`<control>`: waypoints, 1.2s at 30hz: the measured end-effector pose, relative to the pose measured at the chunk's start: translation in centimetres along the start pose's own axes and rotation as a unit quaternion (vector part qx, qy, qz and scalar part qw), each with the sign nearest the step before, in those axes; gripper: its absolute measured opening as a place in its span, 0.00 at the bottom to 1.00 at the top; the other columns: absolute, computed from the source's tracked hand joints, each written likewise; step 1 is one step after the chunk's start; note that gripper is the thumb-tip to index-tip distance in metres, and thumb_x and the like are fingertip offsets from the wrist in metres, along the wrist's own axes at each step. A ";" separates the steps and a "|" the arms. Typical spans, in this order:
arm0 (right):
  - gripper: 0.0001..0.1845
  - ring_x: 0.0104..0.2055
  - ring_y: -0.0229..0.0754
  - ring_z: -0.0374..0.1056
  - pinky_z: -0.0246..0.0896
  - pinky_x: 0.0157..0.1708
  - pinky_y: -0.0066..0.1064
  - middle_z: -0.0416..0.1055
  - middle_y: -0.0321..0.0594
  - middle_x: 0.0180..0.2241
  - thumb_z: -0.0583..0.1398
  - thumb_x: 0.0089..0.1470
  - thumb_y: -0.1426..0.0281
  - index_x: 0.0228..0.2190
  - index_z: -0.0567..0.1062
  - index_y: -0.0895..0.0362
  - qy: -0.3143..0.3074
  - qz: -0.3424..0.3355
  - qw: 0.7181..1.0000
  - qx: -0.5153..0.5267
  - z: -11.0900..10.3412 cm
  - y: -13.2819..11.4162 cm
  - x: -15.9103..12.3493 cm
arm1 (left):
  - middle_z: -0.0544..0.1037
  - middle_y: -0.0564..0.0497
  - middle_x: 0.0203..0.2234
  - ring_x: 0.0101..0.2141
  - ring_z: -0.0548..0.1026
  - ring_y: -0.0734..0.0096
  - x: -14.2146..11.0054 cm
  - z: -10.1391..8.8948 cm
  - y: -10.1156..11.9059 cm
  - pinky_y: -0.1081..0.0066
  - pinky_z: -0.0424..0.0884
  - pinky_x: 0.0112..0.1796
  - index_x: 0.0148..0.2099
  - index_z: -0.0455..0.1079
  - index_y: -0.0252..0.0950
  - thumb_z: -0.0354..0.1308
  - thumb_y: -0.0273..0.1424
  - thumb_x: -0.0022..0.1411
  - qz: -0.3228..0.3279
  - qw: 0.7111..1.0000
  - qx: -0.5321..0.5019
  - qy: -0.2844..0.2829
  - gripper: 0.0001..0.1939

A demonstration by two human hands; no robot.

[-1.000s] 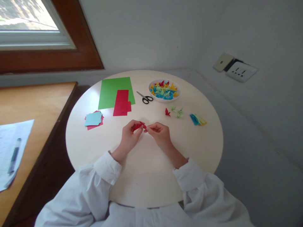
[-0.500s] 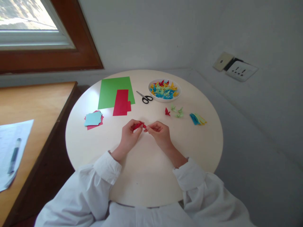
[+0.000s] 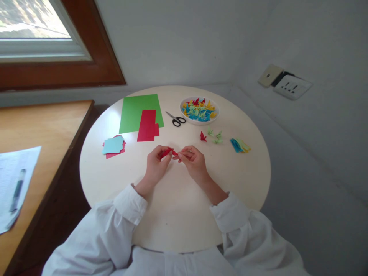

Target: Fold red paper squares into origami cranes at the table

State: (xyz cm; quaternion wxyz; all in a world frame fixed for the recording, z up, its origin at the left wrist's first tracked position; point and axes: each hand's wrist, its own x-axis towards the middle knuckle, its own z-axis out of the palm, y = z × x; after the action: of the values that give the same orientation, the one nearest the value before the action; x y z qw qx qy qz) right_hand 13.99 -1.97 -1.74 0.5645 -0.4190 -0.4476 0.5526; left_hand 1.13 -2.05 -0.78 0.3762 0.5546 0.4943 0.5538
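Between my two hands is a small piece of folded red paper [image 3: 166, 153], partly covered by fingers. My left hand [image 3: 156, 162] is closed on its left end. At its right end, my right hand [image 3: 194, 163] pinches the narrow tip between thumb and fingers. Just beyond my right hand lie a red paper crane [image 3: 203, 137] and several pale green paper cranes [image 3: 217, 138]. A white bowl [image 3: 200, 122] farther back holds many small cranes in red, yellow, green and blue.
Black-handled scissors [image 3: 177, 120] lie left of the bowl. Red paper strips [image 3: 147, 124] overlap a green sheet [image 3: 132, 111] on the round table [image 3: 175, 214]. Light blue and red paper squares [image 3: 113, 145] are stacked at left; folded blue, green and yellow papers [image 3: 240, 145] lie at right.
Both hands have shifted very slightly left, still holding the red paper. My right fingertips have moved a little along its tip. The things on the table stay put.
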 end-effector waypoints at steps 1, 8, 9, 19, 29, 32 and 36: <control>0.17 0.28 0.41 0.75 0.64 0.26 0.28 0.75 0.34 0.23 0.65 0.39 0.60 0.26 0.64 0.55 -0.002 0.000 1.000 0.002 0.0 0.0 0.0 | 0.76 0.50 0.27 0.31 0.75 0.71 0.0 0.0 0.0 0.70 0.71 0.35 0.29 0.68 0.34 0.57 0.26 0.50 -0.001 1.000 0.000 0.000 0.02; 0.18 0.28 0.40 0.74 0.67 0.30 0.30 0.75 0.37 0.26 0.64 0.41 0.59 0.30 0.67 0.56 -0.023 0.016 0.999 0.015 -0.2 -0.3 0.0 | 0.76 0.49 0.28 0.32 0.74 0.70 0.1 -0.1 -0.3 0.69 0.70 0.35 0.31 0.68 0.34 0.57 0.26 0.50 -0.002 1.000 -0.006 0.000 0.03; 0.18 0.28 0.40 0.74 0.67 0.30 0.30 0.75 0.37 0.26 0.64 0.41 0.58 0.30 0.67 0.56 -0.021 0.018 1.000 0.015 -0.2 -0.3 0.0 | 0.76 0.49 0.28 0.32 0.74 0.70 0.1 -0.1 -0.3 0.69 0.71 0.36 0.31 0.68 0.34 0.57 0.25 0.50 -0.002 1.000 -0.007 0.000 0.03; 0.15 0.24 0.35 0.70 0.62 0.25 0.26 0.72 0.31 0.21 0.67 0.36 0.67 0.27 0.68 0.56 0.012 0.016 1.000 0.012 0.0 -0.3 0.1 | 0.76 0.49 0.31 0.35 0.75 0.71 -0.1 0.3 -0.6 0.70 0.72 0.39 0.35 0.65 0.33 0.56 0.23 0.51 0.014 0.998 -0.037 -0.047 0.07; 0.14 0.23 0.35 0.69 0.59 0.21 0.25 0.72 0.31 0.20 0.66 0.36 0.69 0.27 0.68 0.57 0.037 0.017 0.999 0.013 0.0 -0.4 0.1 | 0.76 0.45 0.39 0.40 0.74 0.69 -0.5 0.0 -1.1 0.69 0.71 0.42 0.45 0.67 0.33 0.52 0.26 0.56 0.047 0.990 0.090 -0.102 0.13; 0.14 0.23 0.35 0.69 0.59 0.21 0.24 0.72 0.31 0.20 0.66 0.36 0.68 0.27 0.68 0.57 0.041 0.013 0.999 0.013 -0.1 -0.2 0.1 | 0.76 0.44 0.40 0.40 0.75 0.68 -0.7 0.0 -0.8 0.70 0.71 0.41 0.47 0.67 0.32 0.52 0.27 0.57 0.044 0.987 0.110 -0.108 0.14; 0.15 0.23 0.35 0.69 0.59 0.21 0.25 0.72 0.31 0.21 0.66 0.37 0.67 0.29 0.69 0.56 0.041 0.013 0.999 -0.002 -0.3 0.1 0.2 | 0.76 0.43 0.43 0.41 0.74 0.68 -0.8 0.0 -0.8 0.70 0.71 0.42 0.49 0.66 0.32 0.51 0.26 0.57 0.048 0.984 0.122 -0.121 0.17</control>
State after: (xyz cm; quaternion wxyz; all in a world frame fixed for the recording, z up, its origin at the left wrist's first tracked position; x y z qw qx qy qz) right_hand 14.22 -1.73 -1.87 0.5747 -0.4482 -0.4193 0.5414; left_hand 1.13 -2.60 -1.70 0.3359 0.6824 0.4813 0.4357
